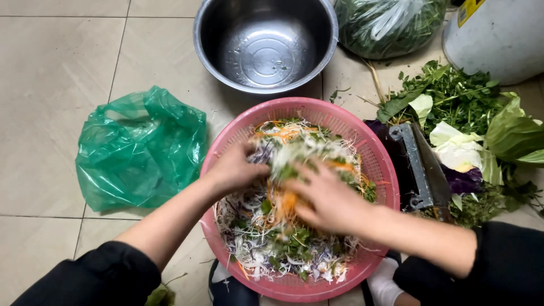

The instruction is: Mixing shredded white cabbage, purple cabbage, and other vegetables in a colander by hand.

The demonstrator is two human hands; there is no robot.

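A pink plastic colander (374, 153) on the tiled floor holds shredded vegetables (272, 249): white and purple cabbage, orange carrot strips and green herbs. My left hand (229, 170) is at the colander's left side, fingers curled into the shreds. My right hand (326, 198) lies over the middle of the pile, fingers spread and gripping a clump of shreds. Motion blur covers the strands lifted between both hands.
An empty steel bowl (266, 45) stands behind the colander. A crumpled green plastic bag (139, 150) lies left. On the right are a metal slicer (422, 167), cabbage leaves and herbs (470, 124), a clear bag of greens (388, 25) and a white bucket (498, 39).
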